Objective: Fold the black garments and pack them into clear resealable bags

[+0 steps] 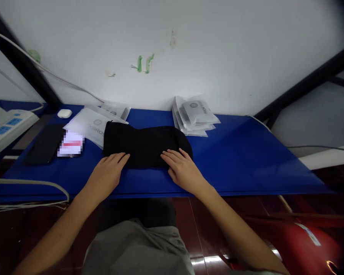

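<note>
A piece of black folded cloth [145,143] lies flat on the blue table, wider than it is deep; its exact kind does not show. My left hand [110,170] rests on its near left corner with the fingers laid out flat. On the near right part lies my right hand [180,168], fingers stretched forward and slightly apart over the fabric. Neither hand grips the cloth. Behind its left end, a frosted plastic bag [88,122] with printed lettering is partly covered by the fabric.
A stack of frosted bags [196,112] stands back right against the white wall. Left are a dark phone [44,145], a second phone with a lit, blurred screen [71,143], a white earbud case [64,113] and a power strip [10,128]. Cables [31,182] cross the front left edge.
</note>
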`<control>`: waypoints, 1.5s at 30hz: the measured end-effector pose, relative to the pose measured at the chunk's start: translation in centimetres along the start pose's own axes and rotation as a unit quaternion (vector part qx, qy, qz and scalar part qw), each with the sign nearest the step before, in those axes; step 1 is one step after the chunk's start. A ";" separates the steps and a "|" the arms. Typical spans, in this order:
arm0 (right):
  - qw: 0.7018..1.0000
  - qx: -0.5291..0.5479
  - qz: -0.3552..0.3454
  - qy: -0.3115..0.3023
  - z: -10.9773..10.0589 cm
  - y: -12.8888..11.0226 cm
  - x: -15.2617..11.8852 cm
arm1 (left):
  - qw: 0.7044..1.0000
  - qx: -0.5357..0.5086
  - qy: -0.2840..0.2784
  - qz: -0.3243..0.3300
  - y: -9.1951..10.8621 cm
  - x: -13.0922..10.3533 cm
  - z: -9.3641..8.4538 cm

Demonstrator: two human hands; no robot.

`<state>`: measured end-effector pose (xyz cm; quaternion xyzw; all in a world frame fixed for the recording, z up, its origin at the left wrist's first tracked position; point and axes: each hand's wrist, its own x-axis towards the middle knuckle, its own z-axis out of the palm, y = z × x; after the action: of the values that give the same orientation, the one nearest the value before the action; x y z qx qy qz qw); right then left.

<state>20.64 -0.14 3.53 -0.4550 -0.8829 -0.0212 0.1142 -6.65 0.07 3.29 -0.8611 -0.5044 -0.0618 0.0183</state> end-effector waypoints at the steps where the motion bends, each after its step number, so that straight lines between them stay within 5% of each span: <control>1: 1.000 -0.005 0.001 0.003 0.1 0.0 0.1 | 1.000 0.010 -0.003 -0.002 0.2 0.1 -0.1; 18: 0.999 0.017 -0.003 0.034 -1.0 0.4 -0.2 | 0.993 0.055 0.093 -0.045 0.8 -0.5 -2.5; 28: 0.993 0.113 0.003 -0.032 -5.9 -0.5 -1.0 | 0.996 0.019 0.069 -0.043 1.5 -3.0 -4.9; 40: 0.963 0.148 -0.015 -0.227 -9.0 3.1 6.4 | 0.992 -0.006 0.013 -0.122 -0.2 -0.9 -6.6; 42: 0.974 0.073 0.019 -0.213 -8.6 3.3 7.9 | 0.989 0.012 0.014 -0.148 -0.3 0.3 -6.8; 45: 0.987 -0.103 0.082 -0.094 -7.1 2.4 8.8 | 0.983 0.043 0.089 -0.153 0.1 1.9 -6.3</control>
<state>18.93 7.25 12.19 -0.5354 -0.8424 -0.0591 -0.0156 -6.23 1.09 9.75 -0.7629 -0.6291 -0.1188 0.0902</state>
